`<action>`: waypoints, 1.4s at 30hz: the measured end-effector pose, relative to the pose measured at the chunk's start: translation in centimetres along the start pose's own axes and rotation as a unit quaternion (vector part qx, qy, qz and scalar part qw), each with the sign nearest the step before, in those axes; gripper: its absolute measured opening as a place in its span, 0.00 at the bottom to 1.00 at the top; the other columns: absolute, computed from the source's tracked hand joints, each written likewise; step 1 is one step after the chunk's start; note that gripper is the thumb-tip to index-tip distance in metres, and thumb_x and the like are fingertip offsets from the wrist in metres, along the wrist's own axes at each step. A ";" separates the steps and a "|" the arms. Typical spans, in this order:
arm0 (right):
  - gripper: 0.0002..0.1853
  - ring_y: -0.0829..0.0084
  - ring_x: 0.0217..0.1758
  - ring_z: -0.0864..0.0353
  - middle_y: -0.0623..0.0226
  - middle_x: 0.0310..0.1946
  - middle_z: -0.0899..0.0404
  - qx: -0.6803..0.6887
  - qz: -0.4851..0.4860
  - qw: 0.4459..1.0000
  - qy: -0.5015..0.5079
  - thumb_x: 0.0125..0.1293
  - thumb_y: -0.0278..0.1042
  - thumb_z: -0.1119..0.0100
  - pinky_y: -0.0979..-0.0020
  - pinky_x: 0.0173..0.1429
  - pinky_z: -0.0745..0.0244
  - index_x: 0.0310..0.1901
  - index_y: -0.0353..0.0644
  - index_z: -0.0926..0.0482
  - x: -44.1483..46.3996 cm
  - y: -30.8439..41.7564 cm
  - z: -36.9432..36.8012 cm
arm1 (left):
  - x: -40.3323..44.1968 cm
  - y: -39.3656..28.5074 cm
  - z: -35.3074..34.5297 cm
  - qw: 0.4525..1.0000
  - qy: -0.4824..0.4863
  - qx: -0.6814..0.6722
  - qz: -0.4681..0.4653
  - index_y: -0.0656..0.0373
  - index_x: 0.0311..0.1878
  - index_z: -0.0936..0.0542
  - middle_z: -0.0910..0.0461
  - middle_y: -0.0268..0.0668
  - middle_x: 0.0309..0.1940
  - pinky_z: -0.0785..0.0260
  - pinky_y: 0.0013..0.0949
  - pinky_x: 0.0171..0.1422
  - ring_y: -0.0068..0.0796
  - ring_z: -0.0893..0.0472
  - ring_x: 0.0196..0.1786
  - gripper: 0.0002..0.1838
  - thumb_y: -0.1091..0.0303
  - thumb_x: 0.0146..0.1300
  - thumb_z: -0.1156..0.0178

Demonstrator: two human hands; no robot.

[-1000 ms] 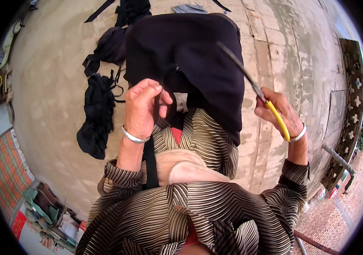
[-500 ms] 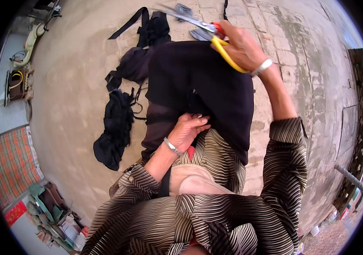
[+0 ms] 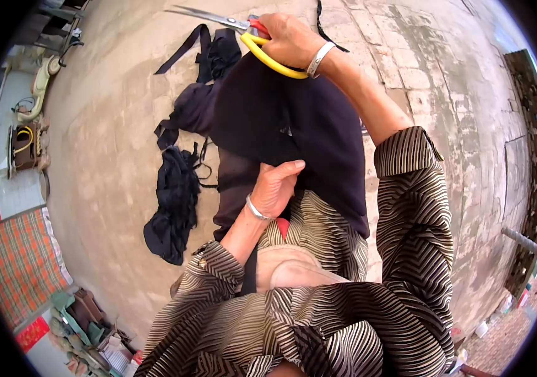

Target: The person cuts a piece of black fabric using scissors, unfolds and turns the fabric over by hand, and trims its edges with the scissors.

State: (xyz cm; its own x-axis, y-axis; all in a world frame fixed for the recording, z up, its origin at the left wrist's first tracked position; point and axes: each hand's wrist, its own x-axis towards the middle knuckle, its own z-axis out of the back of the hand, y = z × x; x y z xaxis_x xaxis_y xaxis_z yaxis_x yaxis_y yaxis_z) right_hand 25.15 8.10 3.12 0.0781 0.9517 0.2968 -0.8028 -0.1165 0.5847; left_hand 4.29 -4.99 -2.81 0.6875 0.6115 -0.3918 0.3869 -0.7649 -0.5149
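Note:
My right hand (image 3: 293, 43) grips a pair of scissors (image 3: 246, 26) with one red and one yellow handle loop, raised at the far edge of my lap. The blades point left and stand slightly apart, clear of the cloth. A large dark cloth (image 3: 262, 113) covers my lap. My left hand (image 3: 276, 191) is closed on the near edge of this cloth, thumb on top and the fingertips hidden beneath.
Black cloth scraps lie on the paved ground to the left: a crumpled one (image 3: 171, 204) and a strip with a bundle (image 3: 221, 55) farther away. A thin black strip (image 3: 325, 28) lies beyond my right hand. A checked curtain (image 3: 23, 261) hangs at far left.
My right hand has moved left and farther away with the scissors. In my left hand, the fingers have curled under and the thumb now lies over the cloth edge.

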 end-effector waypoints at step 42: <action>0.22 0.66 0.35 0.24 0.60 0.34 0.22 0.151 -0.230 0.942 -0.193 0.53 0.21 0.36 0.68 0.43 0.28 0.52 0.39 0.24 -20.1 -2.8 1.5 | 1.9 -11.0 0.9 0.476 0.201 0.803 -0.296 0.64 0.46 0.22 0.22 0.41 0.44 0.31 0.39 0.56 0.43 0.23 0.48 0.18 0.81 0.49 0.36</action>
State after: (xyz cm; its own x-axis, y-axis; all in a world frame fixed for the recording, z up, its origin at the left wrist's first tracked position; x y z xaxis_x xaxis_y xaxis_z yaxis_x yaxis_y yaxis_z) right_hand 26.71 -11.14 -3.38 0.6321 0.7541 0.1781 -0.4311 0.1513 0.8895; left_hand 0.80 4.72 1.45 0.9372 0.2885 0.1960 -0.1615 0.8572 -0.4890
